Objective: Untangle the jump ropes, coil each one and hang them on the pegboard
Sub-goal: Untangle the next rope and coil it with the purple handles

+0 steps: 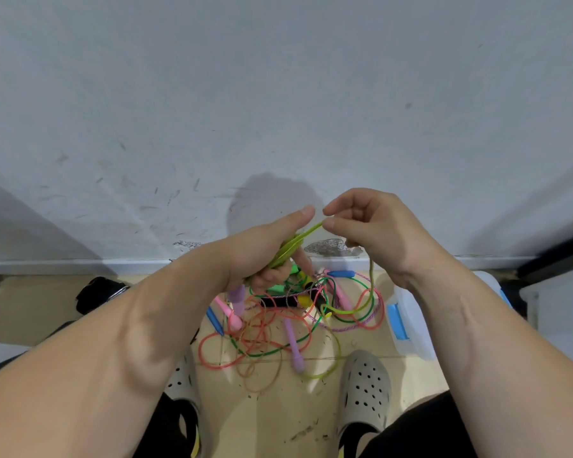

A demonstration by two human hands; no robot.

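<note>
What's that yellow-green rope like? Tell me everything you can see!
The yellow-green rope is a thin, shiny cord that looks like plastic. The left hand grips several loops of it bunched together. One strand runs straight to the right hand, which pinches it, then hangs down into the colourful tangle on the floor.

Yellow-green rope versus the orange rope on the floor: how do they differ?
The yellow-green rope is lifted: the left hand grips its gathered strands and the right hand pinches one, while the orange rope lies on the floor untouched. The yellow-green rope's held strands run side by side; the orange rope sprawls in loose loops among others. Both are thin cords reaching into the same tangle.
</note>
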